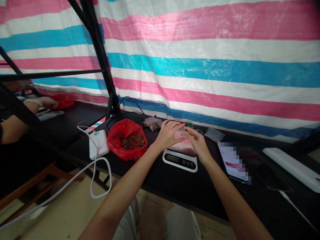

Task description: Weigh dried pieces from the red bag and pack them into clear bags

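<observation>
Both my hands meet above a white kitchen scale, around a small clear plastic container that looks like a little cup. My left hand curves round its left side, fingers reaching over the top. On the other side, my right hand grips it between thumb and fingers. Whether the container touches the weighing plate I cannot tell, as my hands hide part of it. Left of the scale, an open red plastic bag holds many small brown pieces. A clear bag of small light-brown pieces lies behind it.
Right of the scale are a flat clear bag, a phone with a lit screen, a dark phone on a cable and a long white device. A white power strip with a looping cord lies left. Another person's hand works beyond the black frame.
</observation>
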A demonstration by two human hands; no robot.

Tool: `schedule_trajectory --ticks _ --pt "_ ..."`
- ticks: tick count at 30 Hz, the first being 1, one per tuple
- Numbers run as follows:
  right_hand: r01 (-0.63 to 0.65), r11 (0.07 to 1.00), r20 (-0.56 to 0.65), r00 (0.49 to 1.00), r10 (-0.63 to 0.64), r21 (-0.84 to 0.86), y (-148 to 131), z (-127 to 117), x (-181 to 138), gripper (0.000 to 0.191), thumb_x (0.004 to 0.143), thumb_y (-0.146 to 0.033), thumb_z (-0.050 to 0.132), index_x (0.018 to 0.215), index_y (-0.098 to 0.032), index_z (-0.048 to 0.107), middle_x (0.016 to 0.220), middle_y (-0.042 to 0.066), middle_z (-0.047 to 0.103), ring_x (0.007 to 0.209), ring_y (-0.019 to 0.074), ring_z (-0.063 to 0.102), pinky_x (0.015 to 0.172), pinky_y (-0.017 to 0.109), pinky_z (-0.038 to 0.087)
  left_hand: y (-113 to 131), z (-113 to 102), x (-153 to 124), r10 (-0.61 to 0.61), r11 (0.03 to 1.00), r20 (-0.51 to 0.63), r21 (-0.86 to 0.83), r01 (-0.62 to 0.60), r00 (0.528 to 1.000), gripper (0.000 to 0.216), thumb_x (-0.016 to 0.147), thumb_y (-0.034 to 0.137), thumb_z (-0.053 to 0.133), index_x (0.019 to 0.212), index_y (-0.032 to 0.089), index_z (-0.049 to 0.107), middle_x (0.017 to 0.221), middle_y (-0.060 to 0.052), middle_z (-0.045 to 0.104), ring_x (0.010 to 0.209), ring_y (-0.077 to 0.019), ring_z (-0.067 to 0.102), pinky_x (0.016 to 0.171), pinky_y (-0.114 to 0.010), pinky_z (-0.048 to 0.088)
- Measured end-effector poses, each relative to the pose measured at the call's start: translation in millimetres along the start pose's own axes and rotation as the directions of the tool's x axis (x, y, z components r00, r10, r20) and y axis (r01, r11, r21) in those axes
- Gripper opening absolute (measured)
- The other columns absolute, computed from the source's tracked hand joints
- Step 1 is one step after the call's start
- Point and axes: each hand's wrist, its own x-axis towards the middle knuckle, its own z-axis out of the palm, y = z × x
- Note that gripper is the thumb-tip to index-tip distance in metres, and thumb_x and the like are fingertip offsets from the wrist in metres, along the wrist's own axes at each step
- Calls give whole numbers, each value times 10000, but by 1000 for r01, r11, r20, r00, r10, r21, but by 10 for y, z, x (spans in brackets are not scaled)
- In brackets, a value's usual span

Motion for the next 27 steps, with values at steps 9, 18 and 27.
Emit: schedule_trajectory --ticks 9,18,27 --pt "175 963 75 984 -163 -204 22 -48 -38 414 820 -526 463 744 -202 709 867 61 697 899 216 570 837 377 420 -16 7 3 30 995 -25 -92 -32 999 509 741 477 617 1167 205 559 1107 -62 620 1066 -184 530 1011 -366 304" --pt "223 947 71 975 -213 -230 -53 -35 -69 401 839 -497 463 687 -208 695 731 38 659 794 186 550 766 323 416 -4 25 7 60 988 -47 -138 -66 997 464 749 498 602 1100 194 604 1042 -68 650 1027 -193 561 975 -373 351" --pt "121 936 98 991 -94 -329 -12 -28 -75 500 837 -557 407 660 -165 661 669 25 646 652 174 563 638 279 400 -8 45 6 88 981 -61 -170 -97 994 438 748 470 617 1058 160 619 993 -81 661 957 -199 585 871 -349 431"
